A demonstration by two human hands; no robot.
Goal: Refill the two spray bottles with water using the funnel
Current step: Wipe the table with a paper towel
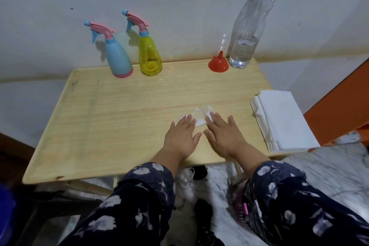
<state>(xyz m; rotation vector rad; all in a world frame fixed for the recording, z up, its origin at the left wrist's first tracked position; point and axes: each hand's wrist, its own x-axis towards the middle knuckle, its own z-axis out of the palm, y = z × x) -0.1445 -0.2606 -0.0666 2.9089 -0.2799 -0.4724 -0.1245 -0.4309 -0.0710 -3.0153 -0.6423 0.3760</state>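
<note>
Two spray bottles stand at the back left of the wooden table (103,118), both with pink and blue trigger heads: a light blue one (117,58) and a clear yellow one (149,57) beside it. A red funnel (218,63) sits mouth down at the back right. Next to it stands a tall clear water bottle (248,32), holding water only in its bottom part. My left hand (180,136) and my right hand (223,134) lie flat on the table near the front, fingers straight, their fingertips on a small wet white tissue (200,117).
A stack of white paper napkins (283,120) lies on the table's right edge. An orange object (343,106) stands to the right. A white wall backs the table. Below are a marble floor, dark items and a bag.
</note>
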